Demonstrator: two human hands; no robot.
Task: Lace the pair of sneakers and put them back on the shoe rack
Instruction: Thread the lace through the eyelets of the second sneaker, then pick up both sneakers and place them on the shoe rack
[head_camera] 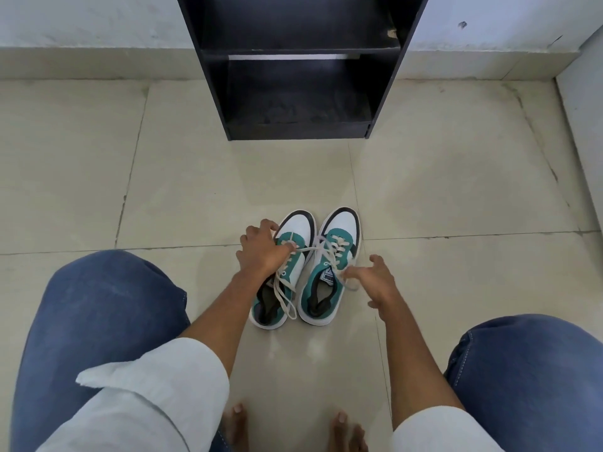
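Observation:
Two teal, white and black sneakers stand side by side on the floor, toes pointing at the shoe rack (295,130). My left hand (261,251) rests on the left sneaker (298,228) and pinches its white lace (284,296) at the upper eyelets. Loose lace ends trail over that shoe's opening. My right hand (375,280) is beside the right sneaker (342,223). Its fingertips pinch a lace strand next to the tongue while the other fingers are spread. That strand runs across from the left sneaker.
The black shoe rack stands against the wall, its two visible shelves bare. Beige floor tiles surround the sneakers. My knees in blue jeans frame the bottom of the view, with bare toes between them. A white wall edge runs along the right.

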